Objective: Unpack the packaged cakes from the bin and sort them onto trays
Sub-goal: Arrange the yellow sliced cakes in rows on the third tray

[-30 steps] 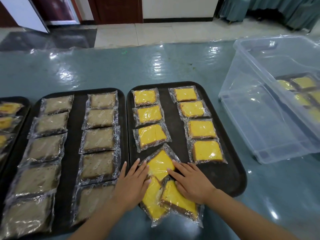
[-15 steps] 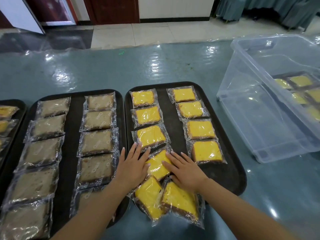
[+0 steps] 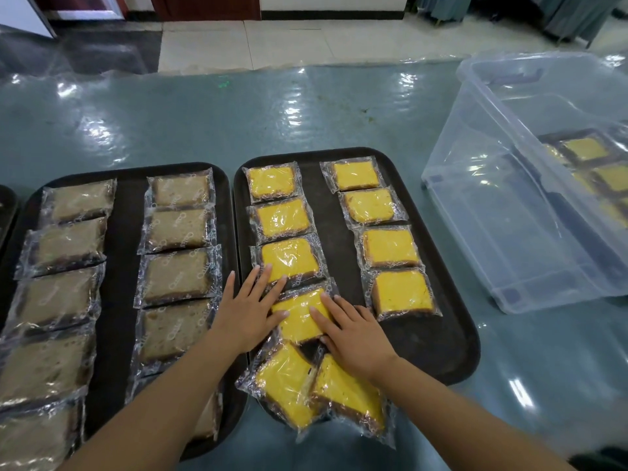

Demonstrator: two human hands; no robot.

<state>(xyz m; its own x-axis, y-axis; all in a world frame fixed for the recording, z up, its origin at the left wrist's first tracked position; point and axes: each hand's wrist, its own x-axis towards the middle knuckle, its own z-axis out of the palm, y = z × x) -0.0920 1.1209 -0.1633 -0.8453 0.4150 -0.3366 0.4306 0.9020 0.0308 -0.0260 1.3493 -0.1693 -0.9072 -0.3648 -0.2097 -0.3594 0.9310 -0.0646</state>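
A dark tray [image 3: 452,338] in the middle holds two columns of wrapped yellow cakes. My left hand [image 3: 249,309] and my right hand [image 3: 356,334] lie flat with straight fingers on one tilted yellow cake [image 3: 300,316], the fourth in the left column. Two more yellow cakes [image 3: 289,385] [image 3: 350,399] lie askew at the tray's near edge, overhanging it. To the left, another dark tray [image 3: 125,300] carries two columns of wrapped brown cakes [image 3: 175,273]. The clear plastic bin [image 3: 509,232] at the right holds several yellow cakes [image 3: 586,149].
A third tray's edge [image 3: 8,205] shows at the far left. The table [image 3: 306,107] wears a shiny teal plastic cover. Tiled floor [image 3: 289,42] lies beyond the far edge.
Both hands have slid the tilted yellow cake farther up the tray toward the third cake of the left column, and turned it straighter. The two lowest cakes stayed at the near edge.
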